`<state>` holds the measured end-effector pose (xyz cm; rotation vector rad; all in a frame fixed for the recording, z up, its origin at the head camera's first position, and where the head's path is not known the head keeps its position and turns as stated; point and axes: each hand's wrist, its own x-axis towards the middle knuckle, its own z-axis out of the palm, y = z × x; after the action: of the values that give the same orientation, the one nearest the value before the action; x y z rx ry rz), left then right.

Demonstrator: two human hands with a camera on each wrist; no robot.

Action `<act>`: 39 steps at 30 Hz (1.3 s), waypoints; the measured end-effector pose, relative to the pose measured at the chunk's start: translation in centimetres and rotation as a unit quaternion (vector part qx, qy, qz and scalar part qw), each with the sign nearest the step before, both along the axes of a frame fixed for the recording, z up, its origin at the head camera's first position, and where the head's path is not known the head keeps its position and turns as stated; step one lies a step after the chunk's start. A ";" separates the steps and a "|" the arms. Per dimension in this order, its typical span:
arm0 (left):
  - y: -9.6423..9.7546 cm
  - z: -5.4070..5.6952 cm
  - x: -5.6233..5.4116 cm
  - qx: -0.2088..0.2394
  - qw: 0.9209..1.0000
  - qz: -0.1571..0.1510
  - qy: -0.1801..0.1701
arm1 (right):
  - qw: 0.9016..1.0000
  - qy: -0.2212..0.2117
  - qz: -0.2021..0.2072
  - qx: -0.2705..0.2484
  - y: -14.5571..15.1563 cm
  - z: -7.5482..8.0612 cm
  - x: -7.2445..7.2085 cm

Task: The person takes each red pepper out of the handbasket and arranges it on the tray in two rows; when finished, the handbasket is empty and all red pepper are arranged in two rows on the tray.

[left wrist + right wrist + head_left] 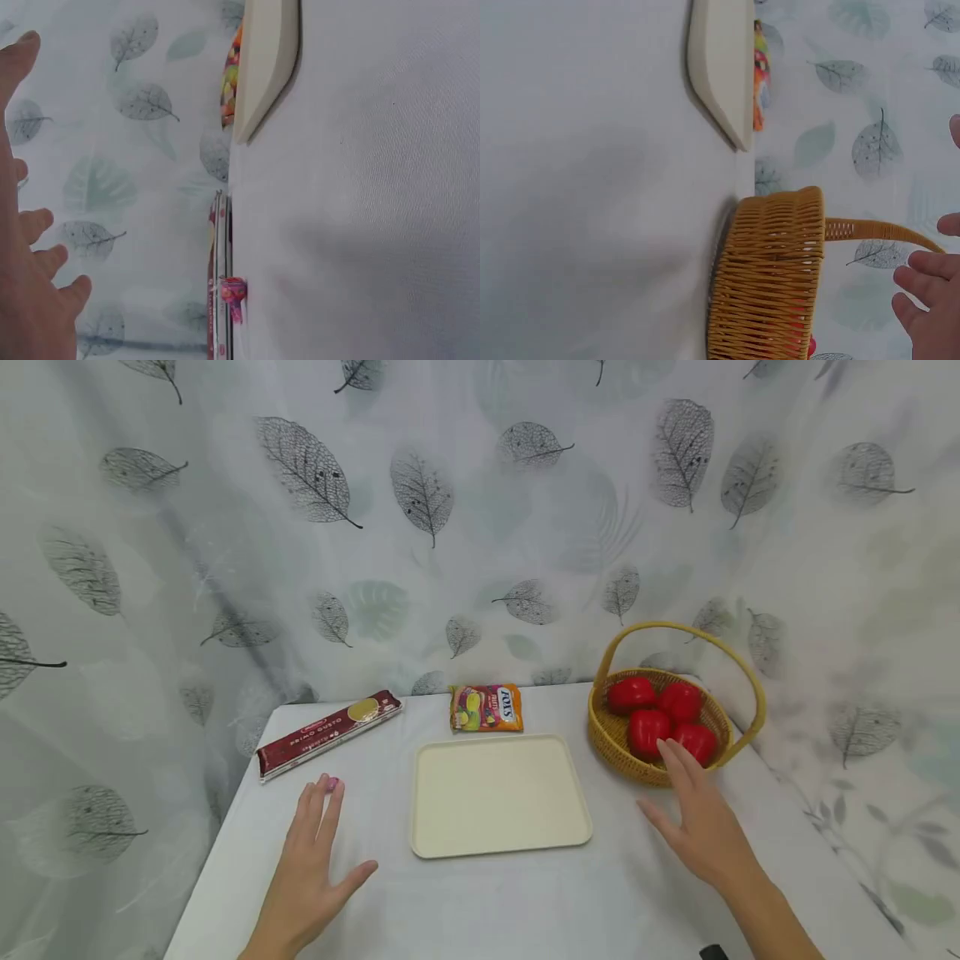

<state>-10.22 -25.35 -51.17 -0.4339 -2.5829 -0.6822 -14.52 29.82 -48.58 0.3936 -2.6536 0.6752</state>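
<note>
My left hand (306, 868) hovers over the left part of the table, fingers spread and holding nothing. Just past its fingertips lies a small pink wrapped candy (234, 291), mostly hidden by the fingers in the head view. Beyond it is a long dark red spaghetti pack (330, 735). On the right, my right hand (705, 818) is held above the table with its fingers extended, near the front of a wicker basket (618, 758). Several red bell peppers (648, 732) lie in the basket. Between the hands is a cream tray (501, 797).
An orange Fox's candy bag (486, 708) lies behind the tray. The basket's tall handle (678, 628) arches over the peppers. A leaf-print curtain (465, 568) hangs along the back of the white table (480, 902). A small black object (712, 952) shows at the bottom edge.
</note>
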 end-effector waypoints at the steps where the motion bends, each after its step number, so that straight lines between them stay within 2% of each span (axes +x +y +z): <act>1: 0.2 -0.2 -0.2 -0.002 1.000 0.000 -0.007 | 1.000 -0.006 -0.009 0.000 0.2 0.4 -0.3; 7: 0.9 -1.1 -1.3 0.002 1.000 0.000 -0.025 | 0.999 -0.021 -0.041 -0.015 1.3 2.3 -3.0; 14: 1.7 -2.2 -3.6 0.059 0.997 -0.015 -0.044 | 0.996 -0.057 -0.067 -0.028 2.1 3.1 -6.1; 17: 2.1 -2.9 -4.3 0.070 0.996 -0.025 -0.057 | 0.994 -0.077 -0.075 -0.023 2.3 2.9 -6.8; 22: 3.0 -4.1 -5.0 0.076 0.993 -0.043 -0.081 | 0.992 -0.087 -0.089 -0.015 2.6 2.4 -7.2; 29: 3.9 -5.3 -6.3 0.107 0.986 -0.067 -0.110 | 0.988 -0.105 -0.109 -0.005 3.0 2.5 -8.9; 36: 4.6 -6.5 -7.5 0.116 0.983 -0.073 -0.122 | 0.984 -0.131 -0.122 0.014 3.5 2.5 -10.5; 39: 4.8 -7.1 -7.9 0.109 0.984 -0.074 -0.118 | 0.982 -0.137 -0.128 0.024 3.7 2.2 -11.1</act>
<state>-18.11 -20.59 -58.31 -0.5027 -2.6711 -1.1177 -25.62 33.50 -46.38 -0.0352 -2.9121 0.6212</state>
